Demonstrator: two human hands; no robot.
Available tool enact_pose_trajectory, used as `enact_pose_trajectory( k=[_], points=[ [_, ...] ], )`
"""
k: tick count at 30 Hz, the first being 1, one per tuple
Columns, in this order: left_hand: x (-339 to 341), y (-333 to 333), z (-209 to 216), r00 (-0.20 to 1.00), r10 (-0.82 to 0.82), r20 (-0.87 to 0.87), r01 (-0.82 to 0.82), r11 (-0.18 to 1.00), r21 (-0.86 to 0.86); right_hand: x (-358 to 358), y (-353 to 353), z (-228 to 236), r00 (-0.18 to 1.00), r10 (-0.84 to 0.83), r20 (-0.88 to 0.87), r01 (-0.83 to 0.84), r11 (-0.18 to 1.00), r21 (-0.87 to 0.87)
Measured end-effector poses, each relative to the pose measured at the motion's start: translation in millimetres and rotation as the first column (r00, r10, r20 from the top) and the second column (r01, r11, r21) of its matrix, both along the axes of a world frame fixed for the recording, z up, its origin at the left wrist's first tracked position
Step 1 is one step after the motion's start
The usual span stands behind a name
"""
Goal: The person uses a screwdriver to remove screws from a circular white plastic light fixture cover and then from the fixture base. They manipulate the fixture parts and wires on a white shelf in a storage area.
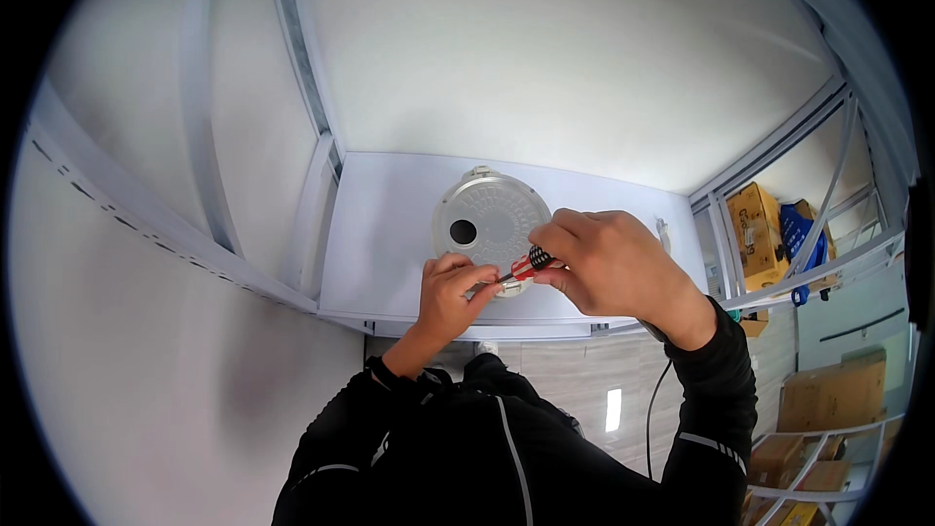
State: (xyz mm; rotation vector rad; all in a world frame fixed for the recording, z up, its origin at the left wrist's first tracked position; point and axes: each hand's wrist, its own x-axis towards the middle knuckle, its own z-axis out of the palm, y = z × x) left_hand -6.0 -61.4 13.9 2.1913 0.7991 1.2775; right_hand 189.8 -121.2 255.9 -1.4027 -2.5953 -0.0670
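Note:
A round, silver-faced appliance part [502, 213] with a pale rim and a black circular spot lies on the white tabletop in front of me. My right hand [609, 258] grips a screwdriver [534, 261] by its red and black handle, shaft slanting down to the left. At the near edge of the round part, my left hand [453, 290] has thumb and fingers pinched around the screwdriver's tip. Whether a screw sits between those fingertips is too small to tell. A small pale latch [510, 287] shows on the near rim just below the tip.
The white table [375, 234] stands against a pale wall, framed by light metal posts. A small pale object [664, 232] lies at its right side. Beyond the right-hand frame are cardboard boxes [755, 234] and a blue bag [801, 232]. A dark cable [651, 419] hangs beside my right arm.

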Motion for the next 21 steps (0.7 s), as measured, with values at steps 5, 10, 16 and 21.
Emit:
enact_pose_trajectory(
  k=[5, 10, 16, 21],
  points=[
    [0, 1, -1, 1.0, -0.011, 0.001, 0.011, 1.0, 0.008, -12, -2, -8, 0.96, -0.276, 0.041, 0.276, 0.961, -0.005],
    [-2, 2, -2, 1.0, -0.01, 0.014, 0.01, 1.0, -0.006, -22, 4, -5, 0.858, -0.489, 0.154, 0.506, 0.858, -0.09],
    [-3, 1, 1, 1.0, -0.005, 0.022, 0.006, 0.999, -0.034, 2, -3, 5, 0.984, 0.006, -0.18, -0.016, 0.998, -0.054],
    [0, 2, 0, 1.0, -0.005, 0.015, 0.005, 1.0, -0.004, 16, 3, -11, 0.972, 0.216, -0.096, -0.21, 0.975, 0.068]
  ],
)
